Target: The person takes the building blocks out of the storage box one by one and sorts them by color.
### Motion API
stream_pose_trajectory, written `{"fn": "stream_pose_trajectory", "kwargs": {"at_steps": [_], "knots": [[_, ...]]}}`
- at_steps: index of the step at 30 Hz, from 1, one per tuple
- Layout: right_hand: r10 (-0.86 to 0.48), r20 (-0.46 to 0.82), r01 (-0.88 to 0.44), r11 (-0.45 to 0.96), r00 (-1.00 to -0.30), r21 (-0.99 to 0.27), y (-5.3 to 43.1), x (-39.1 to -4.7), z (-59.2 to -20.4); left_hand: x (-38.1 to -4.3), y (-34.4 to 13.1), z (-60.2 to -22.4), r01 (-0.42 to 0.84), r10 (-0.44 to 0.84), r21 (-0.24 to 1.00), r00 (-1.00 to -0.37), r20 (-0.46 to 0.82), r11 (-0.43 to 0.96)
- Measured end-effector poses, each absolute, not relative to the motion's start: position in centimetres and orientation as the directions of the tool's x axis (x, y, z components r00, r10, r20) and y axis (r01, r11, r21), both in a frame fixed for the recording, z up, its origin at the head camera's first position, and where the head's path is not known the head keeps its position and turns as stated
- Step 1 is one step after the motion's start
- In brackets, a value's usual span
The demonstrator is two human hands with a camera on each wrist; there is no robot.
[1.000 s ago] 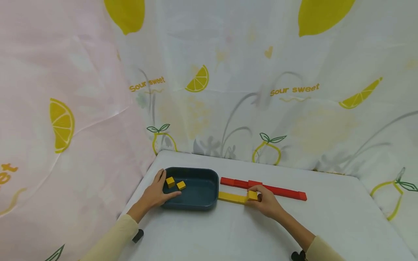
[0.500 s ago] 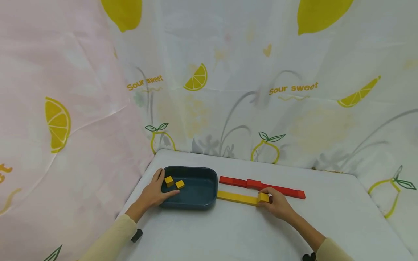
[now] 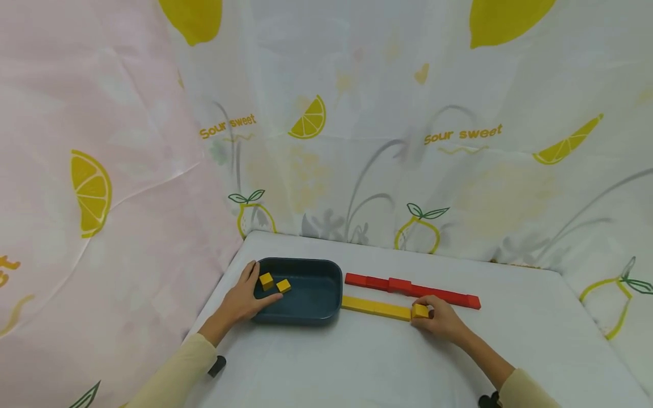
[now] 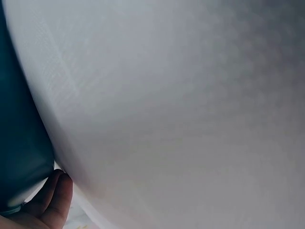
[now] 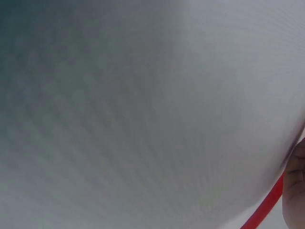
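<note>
In the head view my right hand (image 3: 442, 322) pinches a small yellow block (image 3: 420, 311) between thumb and fingers, at the right end of a row of yellow blocks (image 3: 376, 307). My left hand (image 3: 242, 297) grips the left side of a dark blue tray (image 3: 316, 322), thumb over the rim and fingers along the outer wall. Two yellow blocks (image 3: 267, 281) lie in the tray near the thumb. In the left wrist view fingertips (image 4: 59, 195) touch the tray's outer wall (image 4: 21, 124). The right wrist view catches only part of the right hand (image 5: 294, 195); its block is hidden there.
Behind the yellow row runs a line of red blocks (image 3: 441, 296), one of them set a little higher. Everything stands on a white-covered table (image 3: 357, 368). Lemon-print cloth (image 3: 357, 113) hangs at the back and left.
My right hand has moved right with a yellow block, from partway along the yellow row to its right end. The left hand and tray have stayed in place.
</note>
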State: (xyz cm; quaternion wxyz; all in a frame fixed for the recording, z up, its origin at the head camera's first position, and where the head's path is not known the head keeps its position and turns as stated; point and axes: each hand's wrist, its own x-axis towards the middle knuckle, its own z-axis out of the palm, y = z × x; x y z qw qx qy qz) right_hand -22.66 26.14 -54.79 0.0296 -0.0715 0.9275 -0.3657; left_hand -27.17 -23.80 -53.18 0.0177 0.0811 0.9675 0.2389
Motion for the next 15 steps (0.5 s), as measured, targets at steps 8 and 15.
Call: {"fn": "stream_pose_trajectory", "kwargs": {"at_steps": [8, 15], "knots": [[-0.135, -0.052, -0.069, 0.758, -0.990, -0.649, 25.88, -22.81, -55.02, -27.37, -23.66, -53.02, 0.142, 0.157, 0.460, -0.988, 0.006, 0.877], [-0.120, -0.089, -0.037, 0.772, -0.989, -0.634, 25.57, -22.76, -54.93, -27.34, -23.64, -53.11, 0.117, 0.143, 0.460, -0.989, -0.022, 0.880]]}}
